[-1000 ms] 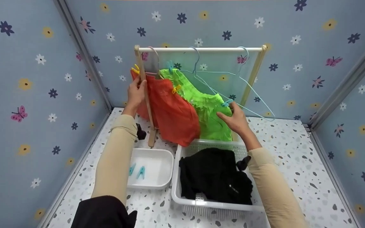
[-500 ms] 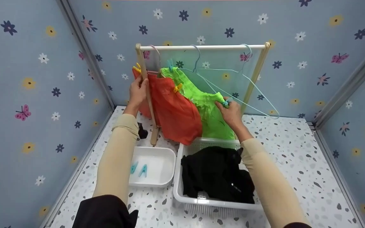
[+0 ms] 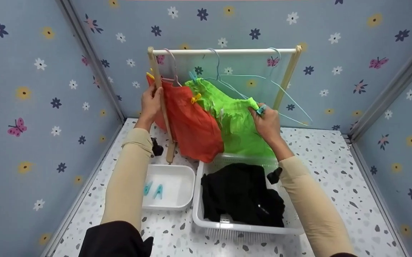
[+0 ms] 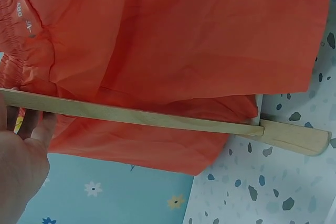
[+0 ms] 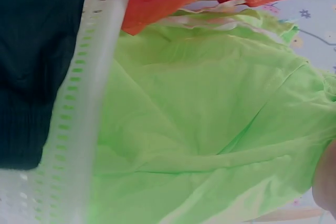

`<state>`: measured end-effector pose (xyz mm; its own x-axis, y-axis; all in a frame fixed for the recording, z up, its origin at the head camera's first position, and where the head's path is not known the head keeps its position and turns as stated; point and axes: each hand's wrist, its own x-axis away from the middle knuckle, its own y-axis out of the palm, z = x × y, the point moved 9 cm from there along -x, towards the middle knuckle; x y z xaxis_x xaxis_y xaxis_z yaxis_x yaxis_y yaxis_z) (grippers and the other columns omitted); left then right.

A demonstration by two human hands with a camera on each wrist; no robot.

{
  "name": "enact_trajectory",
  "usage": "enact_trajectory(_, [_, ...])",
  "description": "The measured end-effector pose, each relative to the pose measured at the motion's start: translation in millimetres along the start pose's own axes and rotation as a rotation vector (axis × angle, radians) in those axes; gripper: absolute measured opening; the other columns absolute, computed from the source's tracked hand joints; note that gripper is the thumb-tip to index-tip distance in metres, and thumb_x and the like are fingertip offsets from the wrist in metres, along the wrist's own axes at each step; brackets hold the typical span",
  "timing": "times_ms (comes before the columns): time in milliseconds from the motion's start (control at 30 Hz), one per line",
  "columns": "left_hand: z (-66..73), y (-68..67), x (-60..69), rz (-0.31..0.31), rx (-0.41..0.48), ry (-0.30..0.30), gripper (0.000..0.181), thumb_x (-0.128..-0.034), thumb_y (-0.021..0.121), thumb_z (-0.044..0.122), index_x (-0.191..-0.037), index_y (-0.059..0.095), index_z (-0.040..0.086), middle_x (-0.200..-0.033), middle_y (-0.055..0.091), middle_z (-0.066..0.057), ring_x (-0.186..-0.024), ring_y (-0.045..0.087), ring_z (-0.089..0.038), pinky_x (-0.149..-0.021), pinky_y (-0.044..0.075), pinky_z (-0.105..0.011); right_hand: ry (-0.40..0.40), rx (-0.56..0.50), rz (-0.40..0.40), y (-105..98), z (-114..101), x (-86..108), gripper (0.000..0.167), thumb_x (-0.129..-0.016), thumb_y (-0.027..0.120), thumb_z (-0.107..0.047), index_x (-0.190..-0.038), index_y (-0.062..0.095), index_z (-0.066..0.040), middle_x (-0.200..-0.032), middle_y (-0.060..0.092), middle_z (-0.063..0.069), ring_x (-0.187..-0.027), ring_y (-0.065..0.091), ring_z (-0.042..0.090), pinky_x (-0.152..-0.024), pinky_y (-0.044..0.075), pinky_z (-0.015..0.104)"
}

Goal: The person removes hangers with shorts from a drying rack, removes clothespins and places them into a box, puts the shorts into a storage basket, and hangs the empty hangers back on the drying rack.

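My left hand (image 3: pixel 151 103) grips the wooden side post (image 3: pixel 165 121) of a small clothes rack. Beside the post hang red shorts (image 3: pixel 191 125) on a pink hanger (image 3: pixel 175 71), with yellow clothespins at the waistband. Bright green shorts (image 3: pixel 238 117) slope down from a blue hanger (image 3: pixel 217 64), their left waist corner held by a blue clothespin (image 3: pixel 192 76). At their right waist corner, my right hand (image 3: pixel 268 123) pinches another blue clothespin (image 3: pixel 261 109) against the waistband. In the right wrist view only part of that hand shows at the edge.
A third hanger (image 3: pixel 291 96) hangs at the rack's right. Below the green shorts stands a white basket (image 3: pixel 249 229) with black clothing (image 3: pixel 241 192). Left of it, a white tray (image 3: pixel 181 185) holds blue clothespins (image 3: pixel 158 191). Patterned walls enclose three sides.
My right hand has closed on the clothespin at the green waistband and drawn that corner up and to the right. The left hand keeps its hold on the post.
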<state>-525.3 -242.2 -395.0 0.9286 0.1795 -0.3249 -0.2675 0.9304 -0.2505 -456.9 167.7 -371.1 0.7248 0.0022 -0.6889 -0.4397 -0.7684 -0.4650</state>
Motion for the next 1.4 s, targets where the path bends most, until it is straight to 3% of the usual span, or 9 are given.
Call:
enact_trajectory(267, [3.6, -4.1, 0.0, 0.005, -0.011, 0.001, 0.049, -0.1017, 0.046, 0.036, -0.146, 0.044, 0.016, -0.133, 0.055, -0.008, -0.117, 0.051, -0.017, -0.099, 0.041, -0.035, -0.023, 0.048, 0.058, -26, -13, -8.0, 0.030, -0.088, 0.074, -0.027, -0.078, 0.065, 0.000, -0.063, 0.062, 0.011, -0.052, 0.052, 0.025, -0.052, 0.042, 0.044])
enact_trajectory(633, [-0.9, 0.4, 0.1, -0.003, 0.020, -0.022, 0.051, -0.1001, 0.046, 0.038, -0.147, 0.044, 0.019, -0.134, 0.054, -0.006, -0.118, 0.050, -0.017, -0.100, 0.040, -0.035, 0.020, 0.085, 0.133, -72, -40, -8.8, 0.030, -0.089, 0.073, -0.026, -0.074, 0.063, -0.002, -0.055, 0.051, 0.006, -0.049, 0.040, 0.017, -0.049, 0.032, 0.032])
enact_trajectory(733, [14.0, -1.9, 9.0, -0.016, 0.038, -0.038, 0.048, -0.1021, 0.046, 0.032, -0.147, 0.043, 0.015, -0.136, 0.052, -0.010, -0.121, 0.049, -0.020, -0.102, 0.039, -0.035, 0.016, 0.071, 0.153, -87, -50, -8.2, 0.031, -0.089, 0.073, -0.025, -0.072, 0.063, -0.002, -0.055, 0.051, 0.005, -0.046, 0.037, 0.013, -0.047, 0.029, 0.025])
enact_trajectory(800, [16.3, -3.0, 11.4, -0.019, 0.053, -0.040, 0.047, -0.1026, 0.046, 0.029, -0.147, 0.043, 0.013, -0.136, 0.052, -0.011, -0.121, 0.049, -0.021, -0.102, 0.039, -0.036, 0.015, 0.060, 0.166, -99, -58, -7.4, 0.030, -0.089, 0.073, -0.025, -0.073, 0.065, -0.001, -0.055, 0.053, 0.004, -0.045, 0.035, 0.009, -0.046, 0.027, 0.021])
enact_trajectory(867, [15.6, -3.4, 12.6, -0.016, 0.057, -0.046, 0.047, -0.1027, 0.046, 0.029, -0.147, 0.042, 0.014, -0.136, 0.052, -0.012, -0.121, 0.049, -0.021, -0.102, 0.039, -0.036, 0.018, 0.049, 0.169, -110, -66, -6.5, 0.030, -0.089, 0.073, -0.025, -0.074, 0.067, 0.000, -0.056, 0.055, 0.005, -0.043, 0.033, 0.006, -0.044, 0.026, 0.020])
enact_trajectory(967, [-0.3, -2.5, 5.6, -0.001, 0.046, -0.052, 0.052, -0.1000, 0.046, 0.039, -0.148, 0.043, 0.019, -0.135, 0.054, -0.006, -0.118, 0.051, -0.017, -0.101, 0.041, -0.036, 0.031, 0.036, 0.180, -127, -76, -3.3, 0.029, -0.090, 0.072, -0.025, -0.076, 0.068, 0.000, -0.057, 0.055, 0.004, -0.042, 0.030, 0.001, -0.043, 0.026, 0.019])
enact_trajectory(1033, [-3.2, -1.4, 4.9, 0.005, 0.034, -0.059, 0.054, -0.0989, 0.045, 0.042, -0.148, 0.042, 0.021, -0.135, 0.054, -0.005, -0.118, 0.051, -0.017, -0.101, 0.041, -0.036, 0.035, 0.039, 0.179, -137, -82, -1.0, 0.029, -0.090, 0.072, -0.025, -0.075, 0.068, 0.000, -0.057, 0.054, 0.003, -0.041, 0.029, 0.000, -0.042, 0.025, 0.018])
enact_trajectory(1200, [-4.4, 2.5, 6.2, -0.007, 0.062, -0.086, 0.054, -0.0985, 0.046, 0.043, -0.149, 0.040, 0.025, -0.139, 0.051, -0.003, -0.122, 0.049, -0.017, -0.103, 0.039, -0.037, 0.033, 0.072, 0.154, -157, -91, 5.6, 0.031, -0.089, 0.073, -0.025, -0.071, 0.066, -0.001, -0.057, 0.054, 0.002, -0.040, 0.026, 0.000, -0.041, 0.023, 0.018])
enact_trajectory(1400, [-4.5, -2.0, 7.1, -0.016, 0.073, -0.061, 0.054, -0.0999, 0.045, 0.039, -0.150, 0.038, 0.022, -0.142, 0.049, -0.004, -0.126, 0.046, -0.016, -0.105, 0.037, -0.036, 0.030, 0.079, 0.156, -176, -95, 17.4, 0.031, -0.087, 0.074, -0.026, -0.072, 0.067, 0.000, -0.061, 0.060, 0.003, -0.042, 0.033, 0.002, -0.046, 0.026, 0.018])
